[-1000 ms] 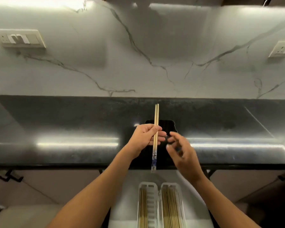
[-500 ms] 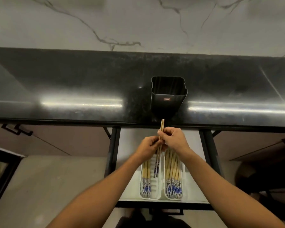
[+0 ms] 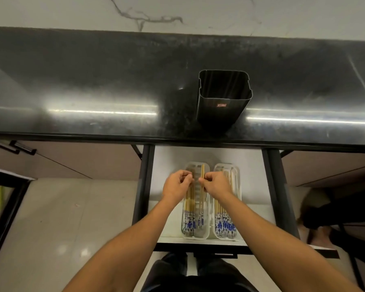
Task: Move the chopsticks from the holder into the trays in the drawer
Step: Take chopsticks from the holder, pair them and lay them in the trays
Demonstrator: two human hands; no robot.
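Observation:
The black chopstick holder (image 3: pixel 221 106) stands on the dark counter (image 3: pixel 93 81) and looks empty. Below it the drawer (image 3: pixel 171 165) is open with two white trays side by side. The left tray (image 3: pixel 195 236) and the right tray (image 3: pixel 238 186) each hold several wooden chopsticks with blue-patterned ends. My right hand (image 3: pixel 217 184) pinches a pair of chopsticks (image 3: pixel 202 204) that lies lengthwise along the right side of the left tray. My left hand (image 3: pixel 175 187) hovers over the same tray with curled fingers, a small gap from the right hand, nothing visible in it.
The drawer's black frame rails (image 3: pixel 144 186) run along both sides of the trays. The counter's front edge overhangs the back of the drawer. A pale tiled floor (image 3: pixel 61 218) lies to the left. A person's bare feet (image 3: pixel 316 232) show at the right.
The view tilted down from the counter to the drawer. The pair of chopsticks went from above the holder down into the left tray. My left hand let go of the pair.

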